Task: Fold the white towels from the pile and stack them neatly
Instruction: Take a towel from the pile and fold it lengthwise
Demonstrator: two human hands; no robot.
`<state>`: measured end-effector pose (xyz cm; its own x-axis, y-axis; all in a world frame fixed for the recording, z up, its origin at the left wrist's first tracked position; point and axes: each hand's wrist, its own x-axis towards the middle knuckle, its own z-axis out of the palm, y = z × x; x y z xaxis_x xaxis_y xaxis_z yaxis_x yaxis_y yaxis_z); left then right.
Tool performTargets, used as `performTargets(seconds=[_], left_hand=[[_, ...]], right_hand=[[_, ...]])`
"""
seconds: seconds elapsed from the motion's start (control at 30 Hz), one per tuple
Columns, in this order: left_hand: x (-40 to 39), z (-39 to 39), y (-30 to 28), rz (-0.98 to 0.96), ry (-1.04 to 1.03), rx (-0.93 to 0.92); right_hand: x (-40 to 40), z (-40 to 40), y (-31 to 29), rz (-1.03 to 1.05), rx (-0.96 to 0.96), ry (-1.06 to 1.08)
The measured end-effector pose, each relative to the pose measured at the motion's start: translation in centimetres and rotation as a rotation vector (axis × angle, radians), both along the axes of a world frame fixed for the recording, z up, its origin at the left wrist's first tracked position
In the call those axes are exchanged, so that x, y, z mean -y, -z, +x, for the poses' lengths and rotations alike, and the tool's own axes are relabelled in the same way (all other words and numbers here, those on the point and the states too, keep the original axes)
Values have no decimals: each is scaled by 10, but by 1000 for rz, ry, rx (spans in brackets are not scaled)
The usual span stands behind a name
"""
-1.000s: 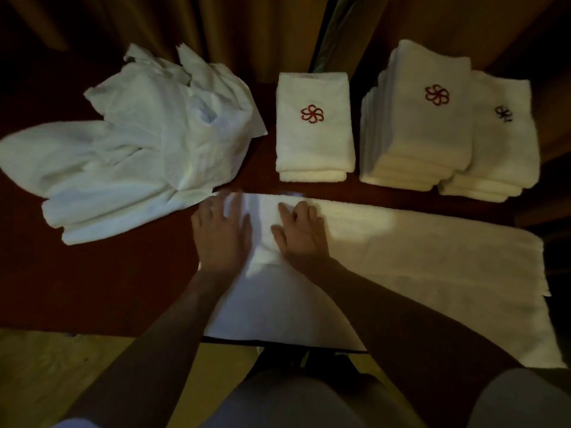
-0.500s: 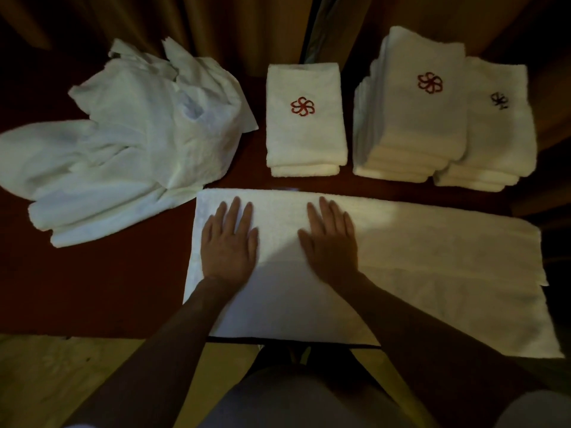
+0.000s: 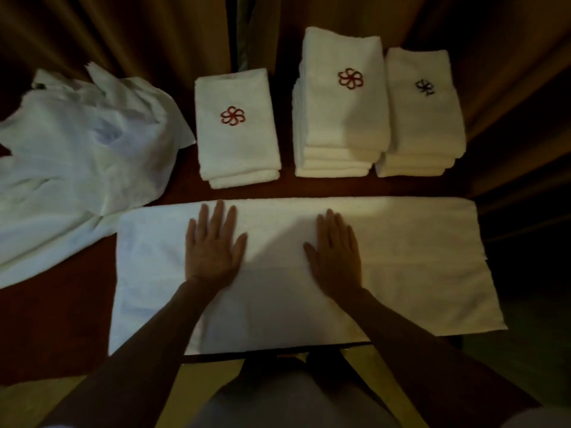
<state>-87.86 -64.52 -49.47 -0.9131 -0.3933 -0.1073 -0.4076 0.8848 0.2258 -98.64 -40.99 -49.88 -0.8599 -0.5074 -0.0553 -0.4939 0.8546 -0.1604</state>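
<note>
Here, spread long across the dark red bench (image 3: pixel 61 319): one white terry towel (image 3: pixel 401 273), rectangular, folded lengthwise with a seam line running along its middle, near edge hanging just over the bench's front. Left of it, touching its far left corner, a crumpled pile (image 3: pixel 77 168) of thinner white cloth, cut off by the left frame edge; number of pieces in it impossible to count. Behind, three stacks of folded towels: tallest in the middle-right (image 3: pixel 340 118), red flower emblem on top, layers hard to separate in the dim light; a lower stack (image 3: pixel 423 118) touching its right side, dark emblem blurred; a short stack (image 3: pixel 238 140) well apart to the left, red flower on top, about two layers showing. Pressed flat on the spread towel, fingers straight, gripping nothing: left hand (image 3: pixel 214 245) and right hand (image 3: pixel 336 251), well apart. Forearms reaching in from the bottom, elbows out of frame. Brown curtain folds (image 3: pixel 123 32) behind, lost in shadow.
</note>
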Motion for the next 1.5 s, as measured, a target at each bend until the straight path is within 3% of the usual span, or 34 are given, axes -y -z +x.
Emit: performTargets(seconds=[0.13, 0.27, 0.43, 0.53, 0.6, 0.67, 0.77, 1.0, 1.27, 1.5], left_hand=[[0, -6, -12, -36, -55, 40], [-72, -57, -26, -13, 19, -12], [-143, -92, -18, -26, 38, 115], [-138, -86, -18, -74, 67, 25], [-140, -79, -21, -133, 248, -39], [-149, -73, -22, -162, 431, -135], [-167, -69, -20, -215, 511, -267], [-182, -68, -29, -302, 441, -204], [-179, -66, -29, -244, 384, -132], [-178, -69, -32, -189, 411, -118]], right_hand=[[-67, -26, -6, 23, 12, 81], [-70, -24, -6, 22, 15, 72], [-105, -45, -5, -58, -78, -228], [-140, -67, -6, -100, -170, -415], [-152, -76, -4, -124, -216, -453], [-152, -79, -2, -136, -260, -455], [-144, -76, -4, -132, -265, -455], [-179, -102, -12, -67, -313, -329], [-232, -124, -16, -20, -343, -193], [-261, -128, -10, -65, -249, -151]])
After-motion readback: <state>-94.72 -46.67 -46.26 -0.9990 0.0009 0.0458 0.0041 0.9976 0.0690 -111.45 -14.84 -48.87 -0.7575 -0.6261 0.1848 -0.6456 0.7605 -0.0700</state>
